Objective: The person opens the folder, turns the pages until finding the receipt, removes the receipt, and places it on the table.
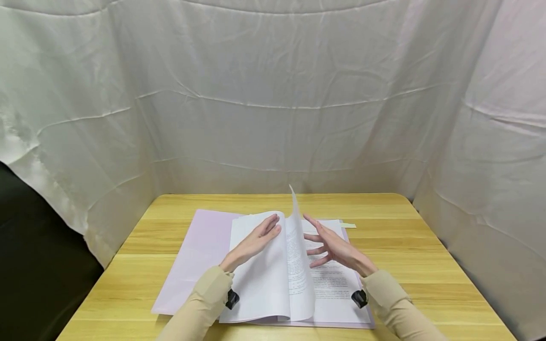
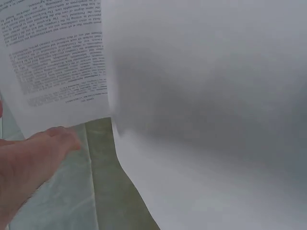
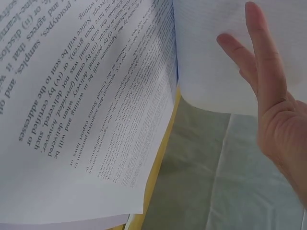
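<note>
A lilac folder [image 1: 187, 265] lies spread on the tabletop [image 1: 435, 265], with white pages [image 1: 256, 291] on its left side and printed sheets [image 1: 334, 284] on its right. Between the two piles a raised page [image 1: 298, 260] stands nearly upright, its top bowed.

The left hand [image 1: 256, 239] is on or just above the white pages, its fingers close together and fairly straight. The right hand [image 1: 334, 244] has its fingers spread beside the raised page and pinches nothing; whether a fingertip touches the paper, I cannot tell.

The likeliest trouble is the raised page falling back to the right, since no grip shows on it and thin paper springs. A push from those spread fingers, landing at one point, could crease it or send it over askew. If the left hand is slow to clear, the page may drop onto its knuckles and buckle. Pressing hard there could also drag the white pages out of line. A careless right sleeve [image 1: 388, 296] might catch the printed sheets.
</note>
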`<control>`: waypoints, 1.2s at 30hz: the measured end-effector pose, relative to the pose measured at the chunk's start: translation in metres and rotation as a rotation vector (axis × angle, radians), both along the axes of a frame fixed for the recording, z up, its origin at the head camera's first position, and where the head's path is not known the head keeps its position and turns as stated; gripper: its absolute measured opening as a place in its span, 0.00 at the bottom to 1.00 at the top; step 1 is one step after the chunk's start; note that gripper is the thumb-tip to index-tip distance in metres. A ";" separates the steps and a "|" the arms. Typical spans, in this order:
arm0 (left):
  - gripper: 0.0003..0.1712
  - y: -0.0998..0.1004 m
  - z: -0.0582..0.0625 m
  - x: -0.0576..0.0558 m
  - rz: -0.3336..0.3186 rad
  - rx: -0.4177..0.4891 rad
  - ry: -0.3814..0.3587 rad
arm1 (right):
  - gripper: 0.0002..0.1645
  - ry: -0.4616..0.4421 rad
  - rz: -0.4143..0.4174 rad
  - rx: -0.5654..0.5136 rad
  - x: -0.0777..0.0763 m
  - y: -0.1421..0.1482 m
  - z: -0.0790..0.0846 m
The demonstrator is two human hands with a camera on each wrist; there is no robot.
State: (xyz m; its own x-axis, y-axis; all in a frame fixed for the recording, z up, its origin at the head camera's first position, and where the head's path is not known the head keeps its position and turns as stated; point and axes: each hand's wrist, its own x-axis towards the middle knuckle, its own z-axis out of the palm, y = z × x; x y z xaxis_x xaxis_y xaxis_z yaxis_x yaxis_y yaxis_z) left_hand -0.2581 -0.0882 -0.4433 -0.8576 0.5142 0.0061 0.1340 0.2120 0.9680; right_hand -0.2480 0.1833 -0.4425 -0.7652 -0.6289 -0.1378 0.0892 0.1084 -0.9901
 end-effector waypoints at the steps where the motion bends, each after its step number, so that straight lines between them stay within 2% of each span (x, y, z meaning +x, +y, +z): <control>1: 0.41 0.001 0.001 0.000 0.003 0.008 -0.012 | 0.36 -0.003 0.003 -0.002 0.000 0.000 0.000; 14: 0.40 0.006 0.003 -0.001 0.051 0.096 -0.062 | 0.35 -0.027 0.018 0.014 0.001 -0.002 -0.002; 19: 0.39 0.006 0.003 -0.002 0.096 0.136 -0.079 | 0.35 -0.019 0.025 0.026 0.001 -0.001 -0.006; 22: 0.37 0.006 0.003 -0.002 0.142 0.175 -0.111 | 0.35 0.008 0.019 0.061 0.001 -0.001 -0.008; 26: 0.36 0.004 0.002 -0.004 0.231 0.152 -0.109 | 0.35 0.082 0.007 0.127 0.000 0.002 -0.011; 29: 0.40 0.003 -0.001 -0.004 0.307 0.090 -0.092 | 0.36 0.133 -0.003 0.150 -0.001 0.007 -0.014; 32: 0.44 0.000 -0.007 -0.005 0.366 0.061 -0.109 | 0.35 0.168 -0.013 0.165 -0.004 0.016 -0.018; 36: 0.51 -0.008 -0.014 -0.006 0.399 0.051 -0.168 | 0.33 0.201 -0.037 0.194 -0.013 0.031 -0.025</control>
State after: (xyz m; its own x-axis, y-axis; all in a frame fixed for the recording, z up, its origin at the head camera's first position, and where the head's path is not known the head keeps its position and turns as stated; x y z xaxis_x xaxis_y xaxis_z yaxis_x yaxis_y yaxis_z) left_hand -0.2639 -0.0965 -0.4569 -0.9803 0.1449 -0.1341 -0.1093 0.1670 0.9799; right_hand -0.2605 0.2148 -0.4673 -0.8111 -0.5770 -0.0960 -0.0993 0.2976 -0.9495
